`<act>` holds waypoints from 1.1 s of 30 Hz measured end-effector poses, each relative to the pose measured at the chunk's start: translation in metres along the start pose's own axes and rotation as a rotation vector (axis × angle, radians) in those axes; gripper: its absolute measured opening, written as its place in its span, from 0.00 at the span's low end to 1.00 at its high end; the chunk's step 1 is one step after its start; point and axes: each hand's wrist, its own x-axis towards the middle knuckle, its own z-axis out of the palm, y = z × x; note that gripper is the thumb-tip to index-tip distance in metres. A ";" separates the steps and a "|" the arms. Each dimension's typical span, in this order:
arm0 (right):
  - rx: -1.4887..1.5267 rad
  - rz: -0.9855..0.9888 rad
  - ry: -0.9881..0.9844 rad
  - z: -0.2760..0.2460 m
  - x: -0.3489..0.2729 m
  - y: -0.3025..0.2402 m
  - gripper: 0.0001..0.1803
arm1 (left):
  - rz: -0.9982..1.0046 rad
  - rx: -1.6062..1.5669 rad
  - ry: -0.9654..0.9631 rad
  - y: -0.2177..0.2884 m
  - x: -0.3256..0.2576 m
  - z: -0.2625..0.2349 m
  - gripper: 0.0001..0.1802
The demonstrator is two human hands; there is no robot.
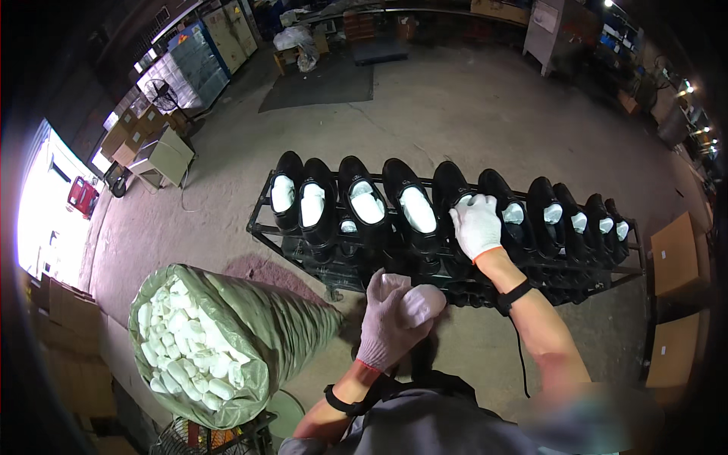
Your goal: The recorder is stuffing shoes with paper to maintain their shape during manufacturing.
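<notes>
My left hand (388,322), in a white knit glove, is closed round white shoe stuffing wads (423,305) in front of the rack. My gloved right hand (478,226) reaches into the opening of a black shoe (449,180) on the top row. Its fingers are bent and their tips are hidden inside, so what they grip cannot be made out. Along the black metal rack (262,227) stand several black slip-on shoes. To the left of my hand, a shoe (393,173) has a white wad (418,210) filling its opening; other shoes hold white wads too.
At my left a big green sack (262,318) gapes, full of white wads (186,341). A fan (201,436) stands below it. Cardboard boxes (673,254) line the right side. More shoes fill the lower rack level. A dark mat (318,87) lies on the floor beyond.
</notes>
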 end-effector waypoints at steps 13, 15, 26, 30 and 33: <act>1.091 0.386 -0.651 -0.150 -0.113 -0.006 0.38 | 0.220 -0.008 0.031 0.050 0.025 0.023 0.37; 1.485 0.589 -0.574 -0.152 -0.127 0.006 0.38 | 0.458 0.184 0.033 0.055 0.024 0.039 0.38; 0.968 0.013 -0.477 -0.199 -0.116 0.090 0.49 | 0.420 -0.062 -0.084 0.084 0.066 0.104 0.44; 0.775 -0.118 -0.474 -0.221 -0.108 0.096 0.47 | 0.537 -0.149 -0.283 0.071 0.087 0.125 0.37; 0.729 -0.175 -0.574 -0.227 -0.090 0.106 0.44 | 0.452 -0.418 -0.380 0.075 0.088 0.127 0.31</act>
